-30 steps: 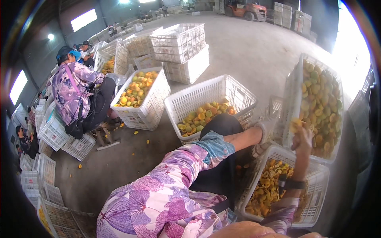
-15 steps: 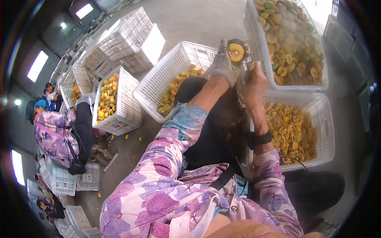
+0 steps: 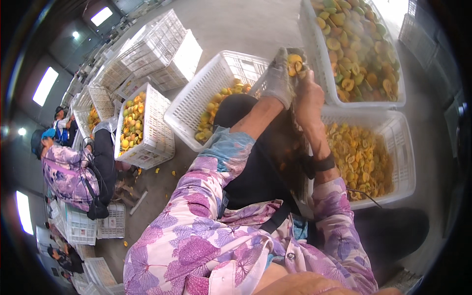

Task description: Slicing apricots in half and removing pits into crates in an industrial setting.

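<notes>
My left hand (image 3: pixel 278 78), in a pale, worn knit glove, is closed on a halved yellow-orange fruit (image 3: pixel 295 60), peach-like, whose cut face shows. Bare and close against it, my right hand (image 3: pixel 309 101) has its fingers curled at the fruit's lower right edge. Whatever those fingers grip is hidden. Beneath my right wrist stands a white crate (image 3: pixel 408 167) of thin yellow fruit pieces (image 3: pixel 359 157). Beyond it, a fuller white crate (image 3: pixel 314 49) holds green and orange fruit (image 3: pixel 359 54). To the left, a tilted white crate (image 3: pixel 189 103) contains more cut fruit (image 3: pixel 211 108).
Farther left, another white crate (image 3: pixel 157 123) is heaped with fruit, and stacked crates (image 3: pixel 157 49) rise behind it. A person in a floral top (image 3: pixel 69 164) sits at the left. Fruit scraps and a pale bar (image 3: pixel 138 202) lie on the concrete floor.
My right hand has moved up and slightly left, closer to the fruit. The fruit's round cut face has turned and is now partly covered by fingers.
</notes>
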`<state>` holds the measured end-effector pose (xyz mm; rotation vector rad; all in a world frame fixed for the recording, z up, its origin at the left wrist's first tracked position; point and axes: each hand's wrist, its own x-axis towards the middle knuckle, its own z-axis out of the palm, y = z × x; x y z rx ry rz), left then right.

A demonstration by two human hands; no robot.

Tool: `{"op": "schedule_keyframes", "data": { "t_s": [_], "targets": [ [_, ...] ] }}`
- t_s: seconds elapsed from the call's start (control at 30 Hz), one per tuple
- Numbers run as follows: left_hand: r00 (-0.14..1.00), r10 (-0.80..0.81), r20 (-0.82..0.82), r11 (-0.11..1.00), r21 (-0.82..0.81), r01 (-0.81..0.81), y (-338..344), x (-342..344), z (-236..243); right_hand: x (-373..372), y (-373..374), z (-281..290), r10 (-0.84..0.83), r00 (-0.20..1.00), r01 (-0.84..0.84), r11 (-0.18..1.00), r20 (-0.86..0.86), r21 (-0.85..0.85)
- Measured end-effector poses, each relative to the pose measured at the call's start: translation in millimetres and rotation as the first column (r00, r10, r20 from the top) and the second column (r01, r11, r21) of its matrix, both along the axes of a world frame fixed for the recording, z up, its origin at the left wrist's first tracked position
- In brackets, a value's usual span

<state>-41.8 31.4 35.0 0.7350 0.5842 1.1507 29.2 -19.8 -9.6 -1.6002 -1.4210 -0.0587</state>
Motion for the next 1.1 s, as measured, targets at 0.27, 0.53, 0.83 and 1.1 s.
{"op": "schedule_keyframes", "data": {
  "t_s": [0.27, 0.53, 0.83, 1.1],
  "targets": [
    [0.97, 0.118, -0.211, 0.966, 0.251, -0.063, -7.7, 4.5, -24.6, 42.3, -28.1, 27.0, 0.454, 0.585, -0.686, 0.719, -0.672, -0.111],
    [0.975, -0.146, 0.166, 0.988, 0.065, 0.137, -8.6, 13.1, -18.6, 49.9, -1.3, -4.7, 0.023, 0.998, -0.02, 0.998, 0.053, -0.055],
    [0.992, -0.03, -0.125, 0.923, 0.377, 0.075, -17.0, 23.8, -23.7, 53.7, -47.7, 25.9, 0.434, 0.481, -0.677, 0.736, -0.762, -0.009],
    [0.953, -0.297, 0.059, 0.954, 0.062, 0.293, -29.4, 16.6, -5.8, 87.6, -11.5, -18.6, 0.191, 0.96, -0.2, 0.98, 0.204, 0.024]
  ]
}}
